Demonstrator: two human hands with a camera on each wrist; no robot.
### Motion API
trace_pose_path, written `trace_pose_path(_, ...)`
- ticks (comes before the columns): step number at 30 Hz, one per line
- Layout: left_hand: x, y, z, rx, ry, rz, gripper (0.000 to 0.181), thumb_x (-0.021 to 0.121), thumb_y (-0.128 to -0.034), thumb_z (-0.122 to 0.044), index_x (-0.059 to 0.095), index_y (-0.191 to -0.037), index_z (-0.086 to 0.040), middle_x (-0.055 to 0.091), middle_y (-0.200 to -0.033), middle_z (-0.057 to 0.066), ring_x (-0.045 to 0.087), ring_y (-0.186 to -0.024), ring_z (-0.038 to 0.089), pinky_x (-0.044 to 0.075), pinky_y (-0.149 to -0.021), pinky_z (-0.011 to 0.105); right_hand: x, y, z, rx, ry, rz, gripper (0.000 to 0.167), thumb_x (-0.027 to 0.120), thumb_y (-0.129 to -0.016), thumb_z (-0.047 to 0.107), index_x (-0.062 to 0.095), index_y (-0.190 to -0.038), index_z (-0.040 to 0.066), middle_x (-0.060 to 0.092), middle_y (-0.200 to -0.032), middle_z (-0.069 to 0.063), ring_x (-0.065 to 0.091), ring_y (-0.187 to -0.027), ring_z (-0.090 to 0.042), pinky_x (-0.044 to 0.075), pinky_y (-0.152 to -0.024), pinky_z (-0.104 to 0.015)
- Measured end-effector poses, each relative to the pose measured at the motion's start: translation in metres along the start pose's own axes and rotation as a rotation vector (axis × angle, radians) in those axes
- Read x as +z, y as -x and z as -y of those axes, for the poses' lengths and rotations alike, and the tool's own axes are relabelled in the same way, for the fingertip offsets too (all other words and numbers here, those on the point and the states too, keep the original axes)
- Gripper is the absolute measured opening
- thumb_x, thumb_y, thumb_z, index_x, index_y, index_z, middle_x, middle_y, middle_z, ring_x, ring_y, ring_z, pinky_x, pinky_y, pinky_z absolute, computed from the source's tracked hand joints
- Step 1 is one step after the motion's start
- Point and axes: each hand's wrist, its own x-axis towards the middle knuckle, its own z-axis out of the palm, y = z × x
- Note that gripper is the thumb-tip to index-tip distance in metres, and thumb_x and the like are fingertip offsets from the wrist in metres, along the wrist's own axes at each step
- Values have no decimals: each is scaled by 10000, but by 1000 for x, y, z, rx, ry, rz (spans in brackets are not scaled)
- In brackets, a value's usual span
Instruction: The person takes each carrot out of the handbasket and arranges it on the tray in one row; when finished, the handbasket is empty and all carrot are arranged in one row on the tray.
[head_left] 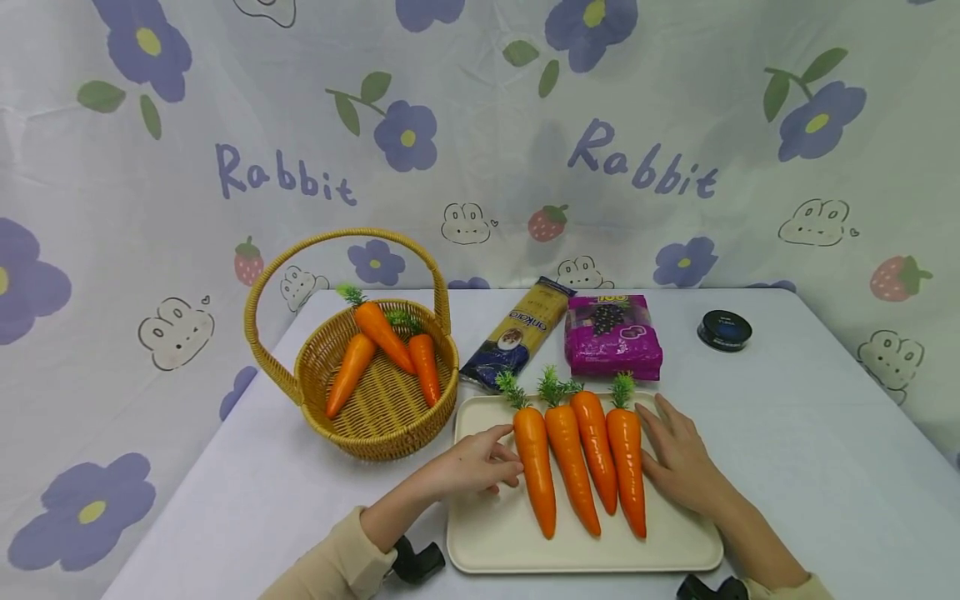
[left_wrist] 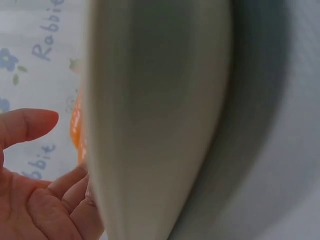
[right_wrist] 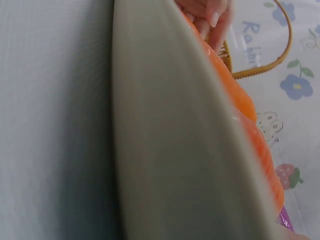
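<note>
Several orange carrots [head_left: 573,467] with green tops lie side by side on a cream tray [head_left: 480,546]. My left hand [head_left: 480,461] is beside the leftmost carrot [head_left: 536,475], its fingertips at that carrot's side and its lower fingers loosely bent. On the other side, my right hand [head_left: 682,458] lies along the rightmost carrot [head_left: 627,475], fingers stretched out and touching or nearly touching it. Neither hand grips anything. In the left wrist view the tray's wall [left_wrist: 150,120] hides part of the left hand [left_wrist: 40,200]; the right wrist view is mostly tray wall [right_wrist: 175,130].
A wicker basket [head_left: 375,446] with a tall handle stands at the left, holding three carrots [head_left: 382,337]. Behind the tray lie an ankara pasta packet [head_left: 517,333] and a purple grape-printed packet [head_left: 613,337]. A round black tin [head_left: 724,331] sits at the back right.
</note>
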Motion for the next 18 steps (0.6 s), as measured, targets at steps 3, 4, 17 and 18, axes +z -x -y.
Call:
trace_pose_path(3, 0, 0, -1, 0, -22, 6, 683, 596, -897, -176, 213, -1421, 38, 652, -993, 79, 628, -767, 193, 530, -603, 330, 0, 0, 0, -9, 1, -6, 563, 620, -813, 127, 412, -1322, 9, 217, -1399, -310, 264, -1191, -495, 233, -921, -665)
trace_pose_path(4, 0, 1, -1, 0, -27, 7, 689, 595, -897, -177, 206, -1421, 46, 653, -985, 82, 625, -756, 194, 529, -599, 330, 0, 0, 0, -12, 2, -8, 563, 621, -813, 127, 412, -1322, 9, 218, -1398, -310, 266, -1189, -495, 236, -920, -664)
trace_pose_path(17, -4, 8, -4, -10, -71, 9, 680, 585, -903, -195, 216, -1418, 52, 643, -942, 62, 607, -735, 194, 527, -611, 329, -1, 0, 2, -6, 12, -4, 567, 622, -811, 126, 412, -1323, -3, 222, -1393, -317, 275, -1176, -503, 241, -912, -671)
trace_pose_path(18, -5, 9, -4, -7, -71, 8, 677, 587, -902, -196, 222, -1419, 44, 640, -953, 61, 608, -740, 196, 527, -616, 332, -1, 0, 2, -1, 12, 0, 568, 622, -812, 128, 411, -1323, -2, 221, -1394, -316, 274, -1177, -502, 241, -913, -671)
